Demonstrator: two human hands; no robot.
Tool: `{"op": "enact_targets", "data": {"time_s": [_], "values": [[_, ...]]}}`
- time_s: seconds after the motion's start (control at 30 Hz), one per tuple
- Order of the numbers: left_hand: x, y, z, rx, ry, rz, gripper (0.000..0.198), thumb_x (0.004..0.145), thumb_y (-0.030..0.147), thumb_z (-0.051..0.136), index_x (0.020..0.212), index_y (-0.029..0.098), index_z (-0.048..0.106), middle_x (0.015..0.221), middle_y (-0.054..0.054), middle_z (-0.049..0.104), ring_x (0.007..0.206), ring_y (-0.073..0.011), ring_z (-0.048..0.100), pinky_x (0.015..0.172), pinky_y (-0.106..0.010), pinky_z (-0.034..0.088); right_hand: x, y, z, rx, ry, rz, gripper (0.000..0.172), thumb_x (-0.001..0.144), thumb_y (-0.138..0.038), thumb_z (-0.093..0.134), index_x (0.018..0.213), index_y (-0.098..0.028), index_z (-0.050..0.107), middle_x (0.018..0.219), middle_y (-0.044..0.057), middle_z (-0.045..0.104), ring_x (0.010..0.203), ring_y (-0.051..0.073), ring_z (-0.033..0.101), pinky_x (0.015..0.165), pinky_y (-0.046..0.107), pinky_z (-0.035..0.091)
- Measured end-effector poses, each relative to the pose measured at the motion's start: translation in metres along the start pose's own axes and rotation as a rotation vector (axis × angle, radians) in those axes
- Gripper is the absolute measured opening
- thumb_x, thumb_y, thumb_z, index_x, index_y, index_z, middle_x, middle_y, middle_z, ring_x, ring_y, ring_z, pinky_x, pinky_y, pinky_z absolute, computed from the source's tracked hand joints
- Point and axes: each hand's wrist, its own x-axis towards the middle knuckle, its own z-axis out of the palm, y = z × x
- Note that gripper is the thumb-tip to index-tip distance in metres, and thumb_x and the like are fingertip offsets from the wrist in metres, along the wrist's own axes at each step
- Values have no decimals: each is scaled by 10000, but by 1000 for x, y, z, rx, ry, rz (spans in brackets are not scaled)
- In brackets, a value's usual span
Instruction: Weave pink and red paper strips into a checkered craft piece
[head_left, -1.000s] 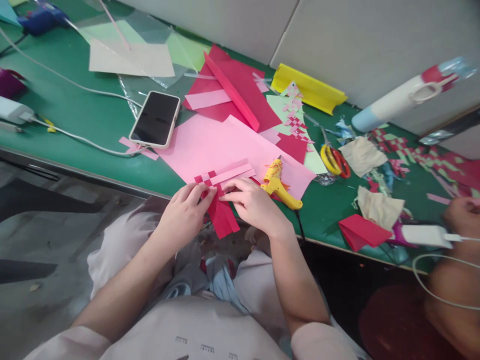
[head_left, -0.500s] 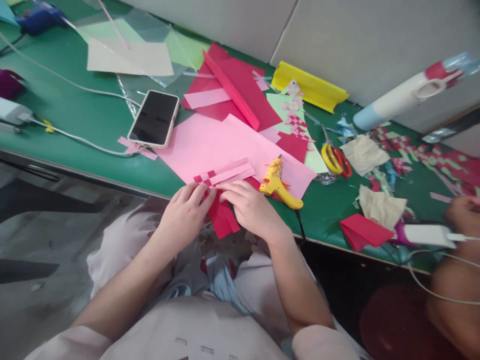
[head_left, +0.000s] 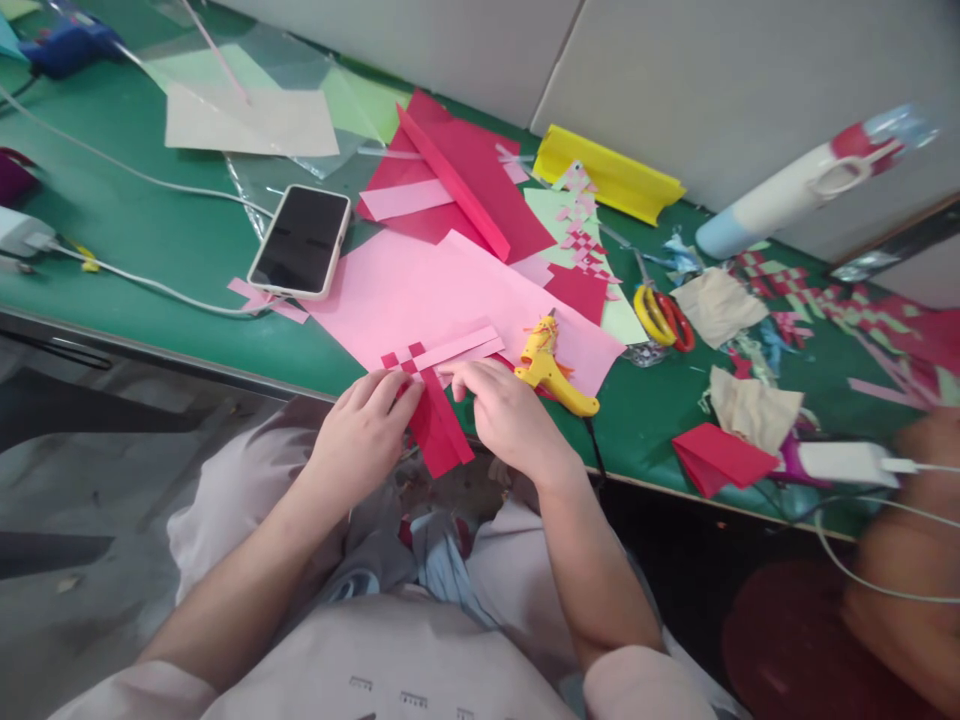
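Red and pink paper strips are woven into a small checkered piece [head_left: 412,361] at the table's front edge. Its long red strips [head_left: 439,440] hang over the edge toward my lap. My left hand [head_left: 367,418] is closed on the left side of the weave, fingers bent over it. From the right, my right hand [head_left: 514,415] has its fingers curled and its index fingertip at a pink paper strip [head_left: 461,346] beside the weave; its thumb is partly hidden. A yellow glue gun [head_left: 551,370] lies just right of my right hand.
Beneath the work spreads a large pink sheet [head_left: 390,285], with a phone [head_left: 300,240] to its left. Red sheets [head_left: 480,160], a folded yellow paper [head_left: 607,175], scissors [head_left: 664,318] and a bottle [head_left: 802,190] lie behind. Another person's arm [head_left: 911,560] is at right.
My right hand has drawn slightly away from my left, exposing more of the red strips between them. My left hand stays on the weave. The view has shifted slightly.
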Motion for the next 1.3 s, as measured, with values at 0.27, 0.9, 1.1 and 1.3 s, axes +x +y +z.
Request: {"op": "enact_targets", "data": {"time_s": [0.27, 0.9, 1.1, 1.3], "values": [[2, 0, -1, 8, -5, -12, 466, 806, 102, 481, 1266, 73, 552, 1196, -162, 595, 1096, -306, 530, 967, -425, 468, -2, -8, 0, -164, -62, -96, 272, 818, 39, 378, 738, -176, 525, 773, 51, 599, 856, 204, 522, 753, 311, 405], [8, 5, 0, 55, -32, -46, 518, 815, 102, 484, 1331, 104, 530, 1146, -165, 587, 1066, -318, 505, 883, -436, 476, -4, 0, -3, -77, 0, -40, 275, 804, 27, 365, 729, -183, 525, 747, 41, 597, 790, 188, 518, 731, 299, 393], [2, -3, 3, -112, 67, -59, 467, 837, 72, 423, 1292, 69, 532, 1129, -151, 631, 982, -267, 548, 884, -407, 500, -8, -3, -6, -137, -33, -41, 154, 843, -66, 476, 850, -177, 582, 886, 59, 629, 896, 207, 524, 812, 323, 418], [1, -5, 4, -179, 118, -59, 410, 835, 50, 406, 1205, 88, 579, 1118, -136, 651, 1014, -255, 560, 916, -400, 496, -21, -11, -15, -214, -180, -7, 538, 665, -466, 807, 1054, -166, 589, 1012, 85, 601, 980, 265, 525, 869, 397, 450]]}}
